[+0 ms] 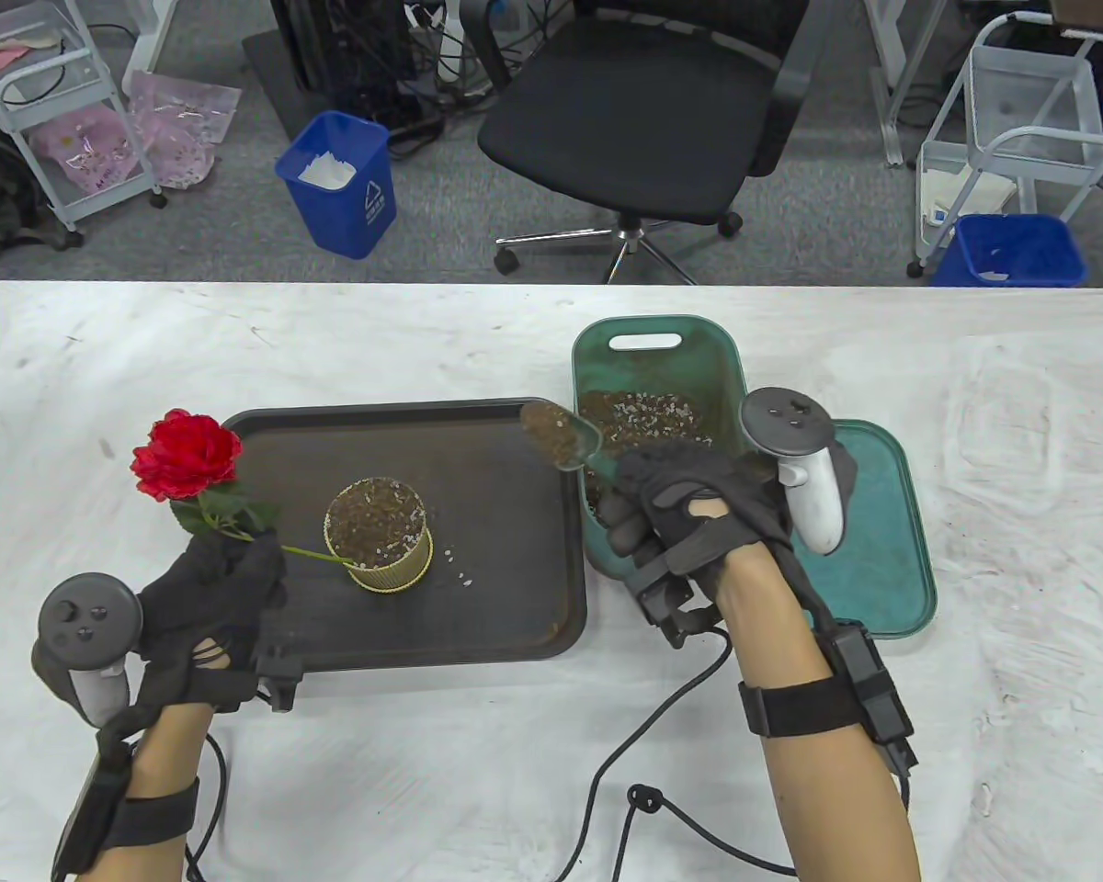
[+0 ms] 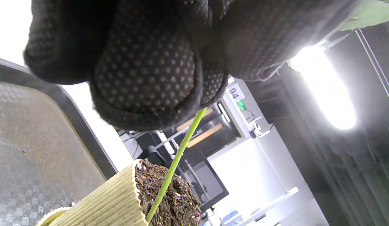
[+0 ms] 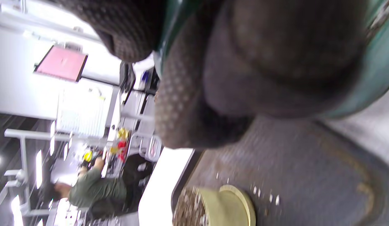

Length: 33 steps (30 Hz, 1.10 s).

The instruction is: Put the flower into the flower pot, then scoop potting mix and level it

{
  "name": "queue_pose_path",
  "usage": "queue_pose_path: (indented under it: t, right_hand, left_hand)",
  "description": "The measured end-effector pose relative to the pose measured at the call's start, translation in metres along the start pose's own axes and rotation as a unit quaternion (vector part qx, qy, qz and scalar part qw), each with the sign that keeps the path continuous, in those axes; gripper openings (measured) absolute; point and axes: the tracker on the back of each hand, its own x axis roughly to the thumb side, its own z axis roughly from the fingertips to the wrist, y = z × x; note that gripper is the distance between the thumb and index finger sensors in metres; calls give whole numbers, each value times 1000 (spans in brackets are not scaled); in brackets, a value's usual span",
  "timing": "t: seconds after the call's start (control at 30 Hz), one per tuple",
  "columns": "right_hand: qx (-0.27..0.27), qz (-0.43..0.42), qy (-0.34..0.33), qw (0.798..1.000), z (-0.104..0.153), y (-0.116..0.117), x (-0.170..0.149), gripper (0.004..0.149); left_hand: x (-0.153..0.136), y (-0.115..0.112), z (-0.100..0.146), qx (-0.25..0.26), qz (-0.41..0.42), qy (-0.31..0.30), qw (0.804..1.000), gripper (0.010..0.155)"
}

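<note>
Nearest you, your left hand [image 1: 207, 597] pinches the rose [image 1: 187, 457] by its stem, fingers curled round it just off the dark tray's [image 1: 478, 625] left edge. Your right hand [image 1: 689, 524] grips the trowel [image 1: 561, 436], its handle wrapped in curled fingers, its loaded blade hanging between tray and green tub [image 1: 657, 367]. To do this scoop well, keep the blade level while you cross to the ribbed flower pot [image 1: 379, 533], then tip slowly against the stem's base so the mix doesn't scatter. The rose's long axis runs slantwise: stem foot buried at the pot's left rim, bloom leaning up and away leftward. Straighten it before levelling.
</note>
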Motion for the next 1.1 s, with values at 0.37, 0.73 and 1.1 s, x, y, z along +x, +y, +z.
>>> queue_pose_path:
  t: [0.37, 0.73, 1.1]
  right_hand:
    - [110, 47, -14, 993, -31, 100, 6, 54]
    - [13, 160, -46, 986, -41, 119, 13, 50]
    - [-46, 252, -112, 960, -29, 131, 23, 49]
  left_hand:
    - [0, 0, 1, 0, 0, -2, 1000, 45]
    - [0, 0, 0, -1, -2, -3, 1000, 45]
    - [0, 0, 1, 1, -1, 1, 1000, 45]
